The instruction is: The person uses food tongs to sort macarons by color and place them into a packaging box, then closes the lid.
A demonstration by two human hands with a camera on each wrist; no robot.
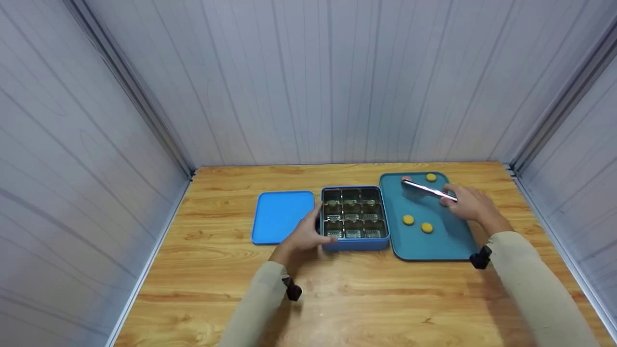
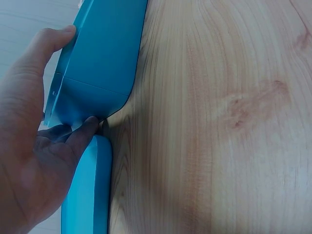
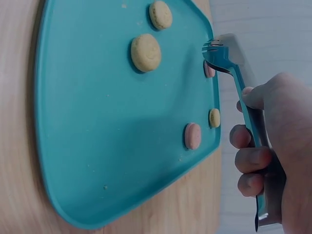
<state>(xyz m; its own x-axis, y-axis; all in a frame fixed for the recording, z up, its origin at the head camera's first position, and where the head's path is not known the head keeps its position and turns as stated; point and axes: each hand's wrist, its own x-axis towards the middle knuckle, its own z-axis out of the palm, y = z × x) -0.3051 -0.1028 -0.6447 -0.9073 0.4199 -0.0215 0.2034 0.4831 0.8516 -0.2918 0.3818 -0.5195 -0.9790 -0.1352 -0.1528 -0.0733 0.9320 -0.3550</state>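
My right hand [image 1: 467,205] grips a pair of metal tongs [image 3: 247,112] over the teal tray [image 1: 434,248]. The tongs' tips are at a pink macaron [image 3: 209,70] by the tray's far edge and partly cover it. A second pink macaron [image 3: 193,136] lies on the tray, mostly behind the hand in the head view. Yellow macarons [image 1: 408,220] sit apart on the tray. With thumb and fingers around its near left corner, my left hand [image 1: 306,233] holds the blue box [image 1: 356,245]. Inside the box, a clear divided insert [image 1: 353,212] shows several bare compartments.
Left of the box, a flat blue lid [image 1: 282,217] lies on the wooden table [image 1: 356,299], close to the left hand. The tray stands right against the box's right side. Pale panel walls [image 1: 313,82] rise behind the table and on both sides.
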